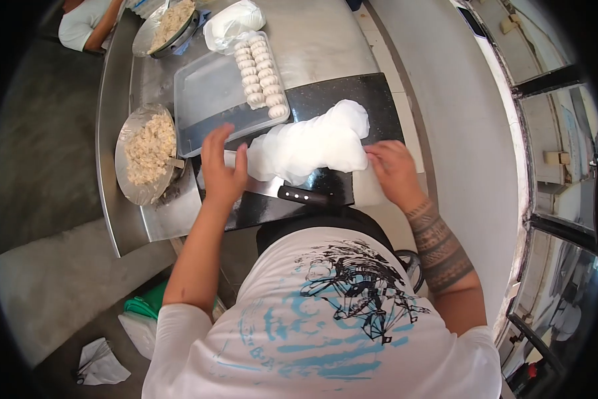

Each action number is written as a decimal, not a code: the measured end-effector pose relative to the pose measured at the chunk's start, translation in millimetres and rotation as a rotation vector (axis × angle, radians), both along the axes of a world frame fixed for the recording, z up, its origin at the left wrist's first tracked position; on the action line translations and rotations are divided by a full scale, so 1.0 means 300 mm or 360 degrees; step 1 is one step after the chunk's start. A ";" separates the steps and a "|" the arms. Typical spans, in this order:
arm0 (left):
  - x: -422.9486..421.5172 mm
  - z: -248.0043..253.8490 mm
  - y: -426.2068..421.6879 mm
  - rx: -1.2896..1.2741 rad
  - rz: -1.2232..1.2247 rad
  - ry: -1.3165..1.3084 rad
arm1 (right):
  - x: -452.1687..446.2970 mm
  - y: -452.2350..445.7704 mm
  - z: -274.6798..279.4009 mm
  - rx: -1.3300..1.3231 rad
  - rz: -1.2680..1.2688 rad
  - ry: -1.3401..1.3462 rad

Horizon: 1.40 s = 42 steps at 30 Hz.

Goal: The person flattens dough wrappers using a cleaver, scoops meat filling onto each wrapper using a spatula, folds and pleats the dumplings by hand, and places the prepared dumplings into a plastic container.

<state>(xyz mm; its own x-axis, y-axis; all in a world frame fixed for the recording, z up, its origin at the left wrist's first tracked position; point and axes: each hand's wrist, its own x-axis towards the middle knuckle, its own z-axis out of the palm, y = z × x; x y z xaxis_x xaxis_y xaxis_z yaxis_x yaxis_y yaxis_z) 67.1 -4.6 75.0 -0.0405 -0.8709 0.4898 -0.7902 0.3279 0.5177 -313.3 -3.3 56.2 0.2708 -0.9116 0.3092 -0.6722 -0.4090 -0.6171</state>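
A rumpled white cloth or thin sheet (305,146) lies bunched lengthwise on a black board (372,100); what is under it, if anything, is hidden. My right hand (393,171) pinches its right edge between thumb and fingertips. At the other end, my left hand (222,169) hovers with fingers spread and thumb apart, holding nothing. Close to my body, a knife with a black riveted handle (302,194) rests on the board, its blade pointing left and partly beneath the white sheet.
Beyond the board, a clear plastic container (202,93) holds two rows of white pleated dumplings (259,73). A white bundle (236,23) stands behind it. Left are a bowl of pale chopped filling (149,149) and a farther bowl (172,26). Another person's arm (105,26) shows upper left.
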 end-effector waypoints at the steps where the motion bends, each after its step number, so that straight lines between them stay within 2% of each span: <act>1: -0.004 -0.001 0.057 -0.0015 0.0005 -0.0011 | 0.038 -0.021 -0.006 -0.0021 0.0072 0.0066; 7: -0.058 -0.049 0.296 0.0375 -0.0037 0.0191 | 0.184 -0.091 -0.052 -0.0200 0.0334 0.0475; 11: -0.056 -0.076 0.368 0.0478 -0.0010 0.0189 | 0.189 -0.098 -0.075 -0.0259 0.0452 0.0669; 14: -0.051 -0.075 0.394 0.0490 0.0022 0.0219 | 0.181 -0.103 -0.069 -0.0208 0.0506 0.0679; 20: -0.039 -0.081 0.423 0.0538 0.0034 0.0297 | 0.188 -0.105 -0.089 -0.0331 0.0341 0.0592; 23: -0.042 -0.088 0.432 0.0556 0.0009 0.0272 | 0.182 -0.100 -0.075 -0.0185 0.0362 0.0680; 29: -0.064 -0.088 0.425 0.0587 0.0004 0.0394 | 0.193 -0.117 -0.079 -0.0239 0.0273 0.0537; 32: -0.072 -0.085 0.422 0.0603 -0.0015 0.0402 | 0.182 -0.120 -0.076 -0.0121 0.0331 0.0631; 35: -0.066 -0.079 0.421 0.0564 -0.0037 0.0382 | 0.180 -0.100 -0.062 -0.0240 0.0340 0.0575; 38: -0.060 -0.069 0.423 0.0580 -0.0034 0.0372 | 0.171 -0.070 -0.024 -0.0149 0.0406 0.0698; 42: -0.058 -0.073 0.421 0.0592 -0.0036 0.0364 | 0.188 -0.083 -0.027 -0.0195 0.0347 0.0579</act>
